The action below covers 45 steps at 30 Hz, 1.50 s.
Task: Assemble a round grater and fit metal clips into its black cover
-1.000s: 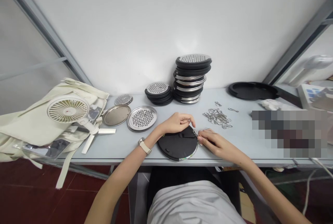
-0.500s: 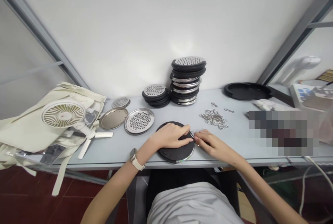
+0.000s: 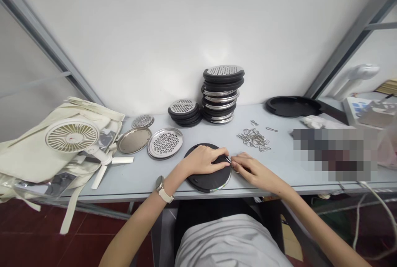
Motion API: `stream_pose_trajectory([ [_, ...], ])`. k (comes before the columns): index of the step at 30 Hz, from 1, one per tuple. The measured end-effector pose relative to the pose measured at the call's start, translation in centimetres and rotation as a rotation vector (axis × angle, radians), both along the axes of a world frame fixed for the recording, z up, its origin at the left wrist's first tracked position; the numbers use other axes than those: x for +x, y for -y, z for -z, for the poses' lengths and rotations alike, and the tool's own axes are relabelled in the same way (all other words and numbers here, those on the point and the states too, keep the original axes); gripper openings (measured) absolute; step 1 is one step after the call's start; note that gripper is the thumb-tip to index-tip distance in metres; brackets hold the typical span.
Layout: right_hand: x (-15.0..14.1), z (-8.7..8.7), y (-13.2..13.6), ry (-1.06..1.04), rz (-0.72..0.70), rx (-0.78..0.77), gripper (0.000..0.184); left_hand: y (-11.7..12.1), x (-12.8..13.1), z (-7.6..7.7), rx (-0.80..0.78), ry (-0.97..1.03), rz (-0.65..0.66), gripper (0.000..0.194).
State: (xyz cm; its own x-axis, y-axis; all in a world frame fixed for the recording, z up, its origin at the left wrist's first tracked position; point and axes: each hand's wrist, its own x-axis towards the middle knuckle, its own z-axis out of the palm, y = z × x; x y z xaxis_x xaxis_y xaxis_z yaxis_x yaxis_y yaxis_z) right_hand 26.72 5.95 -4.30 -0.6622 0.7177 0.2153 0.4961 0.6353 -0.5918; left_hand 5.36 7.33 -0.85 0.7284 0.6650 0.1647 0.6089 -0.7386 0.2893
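Note:
A round black disc (image 3: 207, 180) with a shiny rim along its lower right lies flat near the table's front edge. My left hand (image 3: 206, 160) rests across it, palm down, with thumb and fingers gripping its right side. At that same edge my right hand (image 3: 252, 170) is closed, pinching a small metal wire clip (image 3: 229, 159); the fingers hide most of the clip. A loose pile of similar wire clips (image 3: 254, 139) lies just beyond the right hand. To the left sit a perforated metal grater disc (image 3: 165, 143) and a plain metal disc (image 3: 134, 140).
Behind stand a tall stack of black and metal discs (image 3: 221, 93) and a shorter stack (image 3: 184, 113). A small grater disc (image 3: 143, 121), a white fan (image 3: 72, 137) and a cream bag (image 3: 27, 151) are left. Far right lies a large black tray (image 3: 293, 108).
The view has shifted slightly. Both hands stay at the disc's right edge, the left fingers moving a little around the clip.

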Motion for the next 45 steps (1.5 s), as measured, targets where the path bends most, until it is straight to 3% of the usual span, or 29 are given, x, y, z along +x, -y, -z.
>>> stream_pose_trajectory([
  [19,0.3,-0.3,0.0,0.017,-0.013,-0.022,0.035,-0.4,-0.2,0.4,-0.086,0.135,0.055,0.032],
  [37,1.1,-0.9,-0.6,0.052,-0.132,-0.109,0.037,-0.5,-0.3,0.5,-0.167,0.205,0.084,0.034],
  [45,0.6,-0.4,-0.1,0.033,-0.023,-0.084,0.037,-0.6,-0.4,0.7,-0.17,0.241,0.076,0.034],
])
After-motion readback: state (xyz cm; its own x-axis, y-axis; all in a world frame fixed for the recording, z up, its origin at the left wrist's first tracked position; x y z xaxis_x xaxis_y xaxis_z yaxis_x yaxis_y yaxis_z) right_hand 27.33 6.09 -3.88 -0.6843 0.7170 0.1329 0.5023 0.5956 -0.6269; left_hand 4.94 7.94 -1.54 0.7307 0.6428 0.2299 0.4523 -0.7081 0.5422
